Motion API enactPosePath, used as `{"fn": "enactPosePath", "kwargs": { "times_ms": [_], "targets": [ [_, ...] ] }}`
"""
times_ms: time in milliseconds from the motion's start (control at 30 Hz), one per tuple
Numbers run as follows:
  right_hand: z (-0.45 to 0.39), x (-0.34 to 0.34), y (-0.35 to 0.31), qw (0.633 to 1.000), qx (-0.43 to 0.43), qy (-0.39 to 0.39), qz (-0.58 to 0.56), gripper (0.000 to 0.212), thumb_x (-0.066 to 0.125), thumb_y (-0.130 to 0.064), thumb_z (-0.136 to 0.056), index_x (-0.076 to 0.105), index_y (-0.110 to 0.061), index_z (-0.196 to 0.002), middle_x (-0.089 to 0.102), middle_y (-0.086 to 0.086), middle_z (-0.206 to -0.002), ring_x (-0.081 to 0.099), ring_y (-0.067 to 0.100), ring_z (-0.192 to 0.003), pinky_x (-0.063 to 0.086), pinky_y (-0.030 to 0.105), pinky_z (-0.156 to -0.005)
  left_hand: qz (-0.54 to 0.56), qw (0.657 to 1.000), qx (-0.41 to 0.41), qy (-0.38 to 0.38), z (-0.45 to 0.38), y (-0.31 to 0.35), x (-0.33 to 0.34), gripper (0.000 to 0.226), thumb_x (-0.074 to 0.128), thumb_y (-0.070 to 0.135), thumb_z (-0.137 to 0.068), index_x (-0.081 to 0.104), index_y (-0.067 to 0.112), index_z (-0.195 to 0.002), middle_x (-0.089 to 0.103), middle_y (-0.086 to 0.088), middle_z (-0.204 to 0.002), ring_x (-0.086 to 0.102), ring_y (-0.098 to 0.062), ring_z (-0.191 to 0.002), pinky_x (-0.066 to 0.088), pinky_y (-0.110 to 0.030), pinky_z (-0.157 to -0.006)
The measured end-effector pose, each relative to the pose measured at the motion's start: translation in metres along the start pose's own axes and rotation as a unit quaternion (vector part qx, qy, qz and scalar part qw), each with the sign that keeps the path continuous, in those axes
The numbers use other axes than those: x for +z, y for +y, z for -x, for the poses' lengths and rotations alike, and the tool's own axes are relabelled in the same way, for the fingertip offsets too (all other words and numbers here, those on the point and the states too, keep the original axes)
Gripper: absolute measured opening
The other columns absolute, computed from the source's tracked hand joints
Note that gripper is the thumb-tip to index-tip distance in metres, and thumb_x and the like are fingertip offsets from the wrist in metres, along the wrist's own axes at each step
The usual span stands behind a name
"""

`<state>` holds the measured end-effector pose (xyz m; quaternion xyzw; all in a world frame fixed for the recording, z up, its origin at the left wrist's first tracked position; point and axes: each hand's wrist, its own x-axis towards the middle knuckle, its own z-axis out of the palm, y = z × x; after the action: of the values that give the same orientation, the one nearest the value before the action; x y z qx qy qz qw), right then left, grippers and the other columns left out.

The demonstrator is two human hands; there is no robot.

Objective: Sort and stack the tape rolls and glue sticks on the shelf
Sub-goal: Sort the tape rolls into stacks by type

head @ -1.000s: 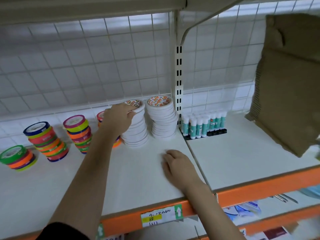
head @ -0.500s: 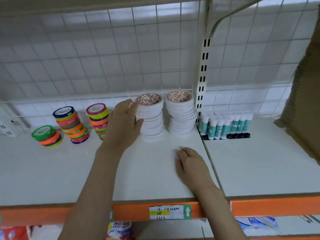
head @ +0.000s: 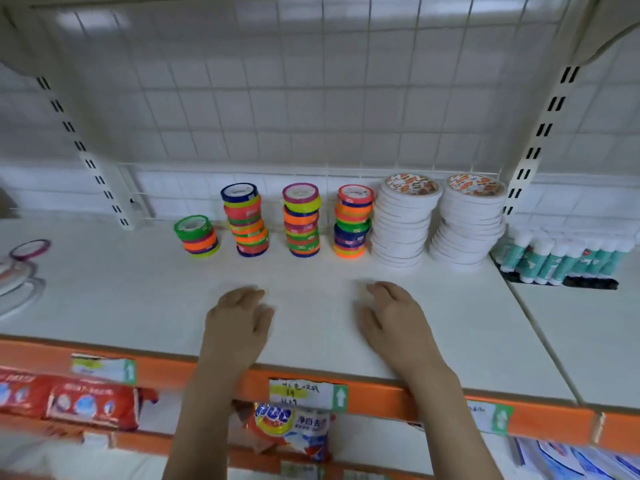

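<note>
I see both hands resting palm-down on the white flat shelf board [head: 311,327] near its orange front edge, holding nothing. The left hand [head: 239,320] has its fingers loosely curved and relaxed; the right hand [head: 391,320] lies the same way, fingers slack and slightly spread.

Beyond the left hand's fingertips, against the wire-grid back, stand four stacks of small bright multicoloured tape rolls [head: 301,220]; the leftmost is the shortest. Beyond the right hand stand two taller, slightly leaning stacks of white tape rolls with orange-patterned tops [head: 436,220], just beside each other. Further right of the right hand, on the neighbouring board, a black low tray [head: 588,283] holds upright teal-and-white glue sticks [head: 554,258] packed in rows. Far left of the left hand lies a single purple-rimmed tape roll [head: 30,248], blurred.
</note>
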<state>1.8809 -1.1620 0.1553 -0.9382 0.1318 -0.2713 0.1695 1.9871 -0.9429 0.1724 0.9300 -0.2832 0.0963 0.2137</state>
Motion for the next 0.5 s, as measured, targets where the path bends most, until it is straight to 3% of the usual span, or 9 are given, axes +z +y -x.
{"fn": "enactPosePath", "kwargs": {
  "times_ms": [133,267,500],
  "targets": [
    [-0.014,0.040,-0.060,1.000,0.007,0.000,0.013,0.035,0.056,-0.021,-0.075,0.068,0.003,-0.099,0.068,0.018,-0.093,0.066,0.037,-0.082,0.056,0.041,-0.076,0.004,0.999,-0.036,-0.014,-0.011,-0.069,-0.036,0.048,0.042,0.038,-0.086,0.065,0.007,-0.114,0.063,-0.011,-0.119,0.055,-0.032,-0.114,0.044,-0.043,-0.093],
    [-0.021,0.078,-0.123,1.000,0.012,-0.018,0.022,0.053,0.034,-0.038,-0.083,0.068,-0.001,-0.103,0.067,0.013,-0.104,0.062,0.033,-0.097,0.051,0.036,-0.087,0.006,0.999,-0.031,-0.029,-0.016,-0.139,-0.062,0.047,0.041,0.041,-0.085,0.067,0.009,-0.107,0.066,-0.011,-0.109,0.058,-0.032,-0.107,0.047,-0.043,-0.090],
    [-0.020,0.099,-0.199,0.999,0.017,-0.022,0.028,0.044,0.037,-0.034,-0.084,0.070,-0.006,-0.093,0.069,0.008,-0.096,0.063,0.029,-0.091,0.052,0.031,-0.080,0.038,0.999,-0.001,-0.038,-0.017,-0.200,-0.082,0.044,0.044,0.036,-0.077,0.070,0.008,-0.101,0.068,-0.010,-0.102,0.060,-0.032,-0.100,0.048,-0.043,-0.088]
  ]
}}
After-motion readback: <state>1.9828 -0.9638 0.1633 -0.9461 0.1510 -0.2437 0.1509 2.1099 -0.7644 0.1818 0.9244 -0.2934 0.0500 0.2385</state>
